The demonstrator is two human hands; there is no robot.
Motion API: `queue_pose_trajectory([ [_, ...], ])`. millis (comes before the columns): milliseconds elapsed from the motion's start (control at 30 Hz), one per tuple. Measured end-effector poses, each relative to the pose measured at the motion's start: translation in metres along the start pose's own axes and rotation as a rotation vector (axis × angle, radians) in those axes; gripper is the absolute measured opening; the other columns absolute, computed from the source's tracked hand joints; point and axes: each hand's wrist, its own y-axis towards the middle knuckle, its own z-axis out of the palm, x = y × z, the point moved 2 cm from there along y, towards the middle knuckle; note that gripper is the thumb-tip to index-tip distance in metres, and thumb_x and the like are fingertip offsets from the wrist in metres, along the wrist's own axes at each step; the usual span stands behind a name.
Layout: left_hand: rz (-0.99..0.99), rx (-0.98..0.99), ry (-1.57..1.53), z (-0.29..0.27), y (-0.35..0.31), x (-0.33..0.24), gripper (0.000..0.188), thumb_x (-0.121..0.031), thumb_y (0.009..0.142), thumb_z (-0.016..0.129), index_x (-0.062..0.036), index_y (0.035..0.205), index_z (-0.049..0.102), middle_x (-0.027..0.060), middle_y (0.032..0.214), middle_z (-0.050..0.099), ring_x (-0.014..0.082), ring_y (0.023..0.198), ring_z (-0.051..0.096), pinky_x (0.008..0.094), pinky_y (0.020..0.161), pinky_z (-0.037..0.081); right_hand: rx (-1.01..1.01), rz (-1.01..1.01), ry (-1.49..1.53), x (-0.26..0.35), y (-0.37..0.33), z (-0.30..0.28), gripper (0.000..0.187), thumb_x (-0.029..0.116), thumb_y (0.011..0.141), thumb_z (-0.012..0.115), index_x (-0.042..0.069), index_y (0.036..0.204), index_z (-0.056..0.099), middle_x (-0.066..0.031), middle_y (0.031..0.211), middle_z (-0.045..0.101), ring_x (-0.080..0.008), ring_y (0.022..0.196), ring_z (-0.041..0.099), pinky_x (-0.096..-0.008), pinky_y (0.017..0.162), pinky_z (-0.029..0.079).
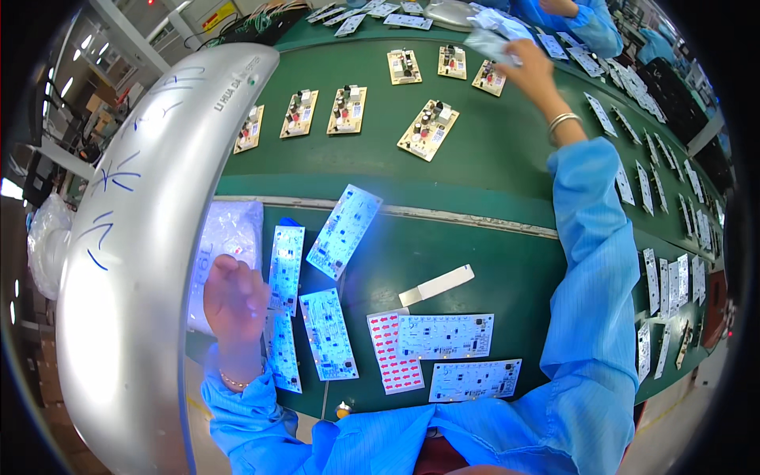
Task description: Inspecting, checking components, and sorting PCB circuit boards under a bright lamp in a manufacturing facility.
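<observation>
My left hand (pixel 237 299) is raised beside a lamp with its fingers curled in; nothing shows in them. Behind it lies a clear plastic bag (pixel 231 229), and to its right are white circuit boards (pixel 329 334), one tilted board (pixel 345 231) lying farthest back. Stretched to the far right, my right hand (pixel 535 75) grips a pale flat piece (pixel 491 46), blurred, over a tan circuit board (pixel 489 77). Nearer me, a sheet of red arrow stickers (pixel 388 356) sits partly under a white circuit board (pixel 451 336). A narrow white strip (pixel 437 285) lies behind them.
The long silver lamp housing (pixel 142 237) fills the left side. Several tan boards with components (pixel 427 131) stand on the green belt (pixel 317 170), beyond a metal rail (pixel 467 219). Rows of white boards (pixel 645 187) line the right. Another person's sleeve (pixel 594 28) shows at the back.
</observation>
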Motion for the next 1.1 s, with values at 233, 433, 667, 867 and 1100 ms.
queue_pose_trajectory([
  [233,0.592,-0.124,1.038,0.010,0.001,0.005,0.061,-0.017,0.065,0.068,0.0009,0.112,0.035,0.0121,0.091,0.048,0.0203,0.084,0.048,0.0303,0.076,0.039,0.082,-0.748,0.733,0.270,-0.031,-0.050,0.042,0.012,0.056,0.065,0.006,0.093,0.047,-0.0084,0.101,0.048,-0.0251,0.095,0.045,-0.0398,0.086,0.031],
  [433,0.646,-0.067,1.698,0.025,-0.008,-0.001,0.083,-0.023,0.058,0.073,0.0015,0.119,0.023,0.0145,0.112,0.038,0.0243,0.100,0.041,0.0357,0.087,0.030,-0.027,-0.838,0.906,0.338,-0.043,-0.058,0.037,0.010,0.055,0.064,0.006,0.087,0.047,-0.0079,0.101,0.049,-0.0252,0.093,0.046,-0.0389,0.085,0.034],
  [667,0.802,0.151,1.661,0.031,-0.013,-0.008,0.088,-0.011,0.057,0.073,-0.0026,0.122,0.014,0.0189,0.110,0.039,0.0257,0.095,0.045,0.0360,0.081,0.038,-0.009,-0.793,0.899,0.329,-0.038,-0.064,0.046,0.018,0.056,0.066,0.007,0.096,0.047,-0.0093,0.102,0.048,-0.0272,0.096,0.044,-0.0406,0.088,0.031],
  [867,0.821,0.356,1.744,0.046,-0.010,-0.017,0.092,-0.011,0.057,0.073,-0.0054,0.123,0.010,0.0203,0.108,0.040,0.0268,0.091,0.048,0.0369,0.076,0.042,0.072,-0.633,0.934,0.322,-0.034,-0.055,0.067,0.026,0.047,0.071,0.008,0.106,0.045,-0.0083,0.102,0.047,-0.0256,0.100,0.041,-0.0418,0.090,0.027],
  [1100,0.801,0.293,1.672,0.034,-0.013,-0.015,0.091,-0.013,0.058,0.073,-0.0052,0.123,0.010,0.0203,0.107,0.041,0.0265,0.090,0.049,0.0365,0.076,0.042,0.160,-0.563,1.070,0.318,-0.034,-0.055,0.073,0.023,0.051,0.072,0.008,0.115,0.040,-0.0112,0.107,0.046,-0.0298,0.104,0.039,-0.0399,0.091,0.028],
])
